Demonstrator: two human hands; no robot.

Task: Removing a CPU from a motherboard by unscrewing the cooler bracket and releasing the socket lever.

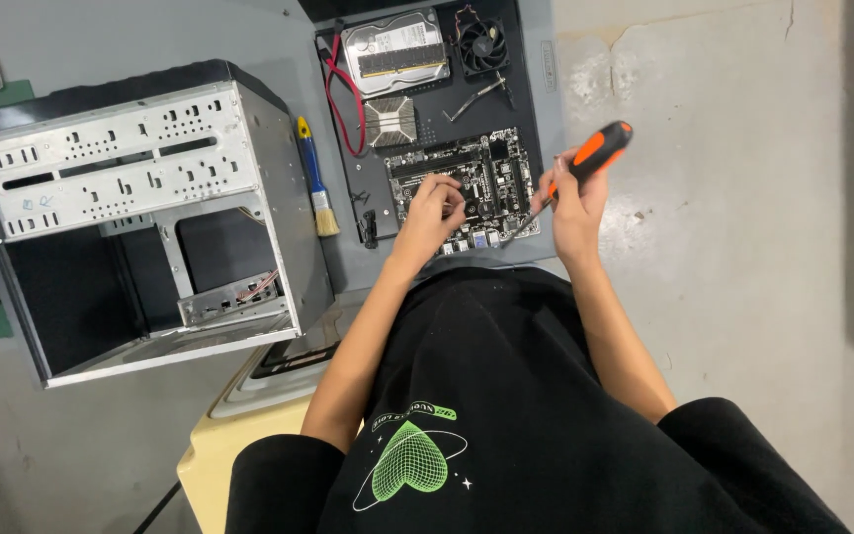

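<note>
Both arms fwd, left hand [434,210] fingers curled down, right hand [573,203] fisted (grip closed).

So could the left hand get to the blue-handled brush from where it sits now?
Probably yes. The left hand rests on the motherboard, and the brush lies in the open just to its left beside the computer case, with only small loose parts between them.

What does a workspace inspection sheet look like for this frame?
Surface: dark mat on grey floor.
Job's things: motherboard; orange-handled screwdriver.
Clutter: hard drive, fan, heatsink, brush.
Hands: left hand rests on the motherboard; right hand grips the screwdriver.
Cables: red cable beside the hard drive.
Surroundings: open computer case, concrete floor.
</note>
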